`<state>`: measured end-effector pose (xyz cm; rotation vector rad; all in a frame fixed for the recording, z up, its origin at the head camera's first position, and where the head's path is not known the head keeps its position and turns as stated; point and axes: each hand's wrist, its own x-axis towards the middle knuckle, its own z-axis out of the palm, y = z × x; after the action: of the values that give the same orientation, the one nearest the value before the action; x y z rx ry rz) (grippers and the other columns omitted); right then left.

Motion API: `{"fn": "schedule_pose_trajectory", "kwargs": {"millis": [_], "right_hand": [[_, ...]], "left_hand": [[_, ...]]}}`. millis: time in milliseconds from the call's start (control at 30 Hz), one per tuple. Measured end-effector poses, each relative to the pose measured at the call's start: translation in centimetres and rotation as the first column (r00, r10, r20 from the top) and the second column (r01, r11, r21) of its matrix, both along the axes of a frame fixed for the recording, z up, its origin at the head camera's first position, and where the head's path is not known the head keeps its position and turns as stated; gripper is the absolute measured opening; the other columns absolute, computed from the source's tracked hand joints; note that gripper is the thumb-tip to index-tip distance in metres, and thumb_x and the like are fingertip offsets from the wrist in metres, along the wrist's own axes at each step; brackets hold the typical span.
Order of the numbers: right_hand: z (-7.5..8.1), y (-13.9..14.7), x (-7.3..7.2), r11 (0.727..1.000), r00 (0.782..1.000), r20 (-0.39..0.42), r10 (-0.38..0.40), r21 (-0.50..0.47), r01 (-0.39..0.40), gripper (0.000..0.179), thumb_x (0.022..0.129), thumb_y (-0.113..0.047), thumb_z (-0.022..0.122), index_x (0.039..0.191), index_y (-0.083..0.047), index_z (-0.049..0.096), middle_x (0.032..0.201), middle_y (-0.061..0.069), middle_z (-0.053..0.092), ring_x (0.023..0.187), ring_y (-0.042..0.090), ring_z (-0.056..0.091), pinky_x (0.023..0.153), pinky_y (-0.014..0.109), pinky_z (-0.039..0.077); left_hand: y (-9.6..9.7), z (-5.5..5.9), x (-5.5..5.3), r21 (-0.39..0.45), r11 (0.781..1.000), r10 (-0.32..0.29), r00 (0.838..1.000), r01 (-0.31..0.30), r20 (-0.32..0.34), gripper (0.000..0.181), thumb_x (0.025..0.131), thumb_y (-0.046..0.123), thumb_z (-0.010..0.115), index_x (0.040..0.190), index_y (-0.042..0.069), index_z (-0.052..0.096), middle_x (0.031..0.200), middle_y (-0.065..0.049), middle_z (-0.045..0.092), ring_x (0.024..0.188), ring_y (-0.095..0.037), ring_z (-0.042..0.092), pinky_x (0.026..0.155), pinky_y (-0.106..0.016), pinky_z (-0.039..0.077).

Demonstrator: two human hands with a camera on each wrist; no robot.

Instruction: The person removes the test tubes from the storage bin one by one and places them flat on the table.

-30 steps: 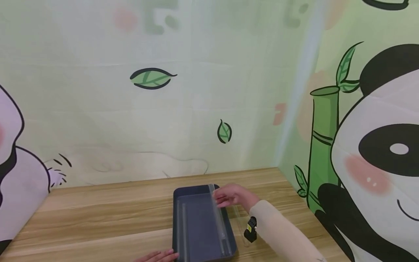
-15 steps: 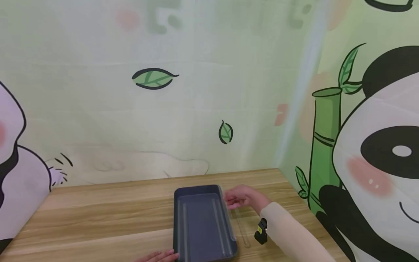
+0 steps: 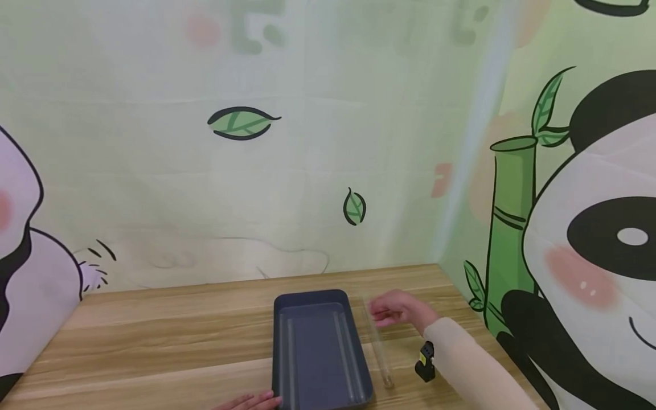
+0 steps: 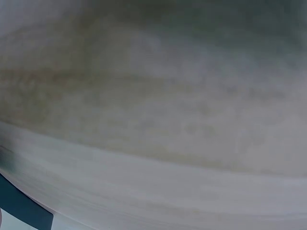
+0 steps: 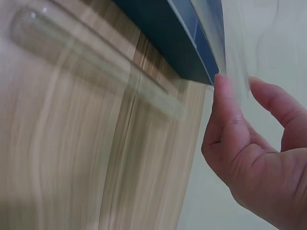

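In the head view my right hand point(image 3: 398, 308) is just right of a dark blue tray point(image 3: 314, 295). Its thumb and fingertips pinch the far end of a long clear tube point(image 5: 237, 48), best seen in the right wrist view. A second clear tube point(image 5: 103, 67) with a rounded end lies on the table beside the tray, and the two overlap in the head view. My left hand point(image 3: 251, 401) is mostly cut off at the bottom edge. Its straight fingers touch the tray's near left side. The left wrist view is blurred and shows no hand.
Long raised ribs point(image 3: 288, 353) run along the tray floor on both sides. The wood-grain table point(image 3: 169, 324) meets a printed wall hanging point(image 3: 307, 188) at the back. To the right stands a side panel with a panda point(image 3: 589, 228). A small black device point(image 3: 425, 361) is on the right sleeve.
My right hand has carried the clear tube from over the tray's right side, across the rim, to above the table on the right. The left hand stays at the tray.
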<state>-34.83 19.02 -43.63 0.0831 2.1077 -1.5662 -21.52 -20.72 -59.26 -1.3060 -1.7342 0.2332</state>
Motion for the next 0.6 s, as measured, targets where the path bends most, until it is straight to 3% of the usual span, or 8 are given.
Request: {"fn": "schedule_pose_trajectory", "kwargs": {"millis": [333, 600], "right_hand": [[-0.1, 1.5, -0.2, 0.996, 1.000, -0.010, -0.023, 0.081, 0.024, 0.045, 0.096, 0.001, 0.059, 0.137, 0.014, 0.051, 0.078, 0.000, 0.060, 0.070, 0.007, 0.060, 0.065, 0.020, 0.061], [-0.7, 1.8, -0.4, 0.989, 0.999, -0.015, -0.037, 0.143, 0.038, 0.017, 0.094, 0.000, 0.061, 0.110, 0.007, 0.064, 0.074, 0.000, 0.057, 0.064, 0.007, 0.057, 0.062, 0.019, 0.060]], "left_hand": [[-0.1, 0.3, 0.0, -0.008, 1.000, -0.006, 1.000, 0.007, 0.018, 0.053, 0.111, 0.037, 0.027, 0.161, 0.020, 0.033, 0.170, -0.004, 0.027, 0.162, -0.020, 0.017, 0.134, -0.035, 0.006], [-0.1, 0.3, 0.0, -0.019, 1.000, 0.007, 1.000, -0.008, -0.012, 0.054, 0.110, 0.038, 0.028, 0.161, 0.022, 0.034, 0.170, -0.003, 0.030, 0.162, -0.020, 0.017, 0.134, -0.036, 0.006]]}}
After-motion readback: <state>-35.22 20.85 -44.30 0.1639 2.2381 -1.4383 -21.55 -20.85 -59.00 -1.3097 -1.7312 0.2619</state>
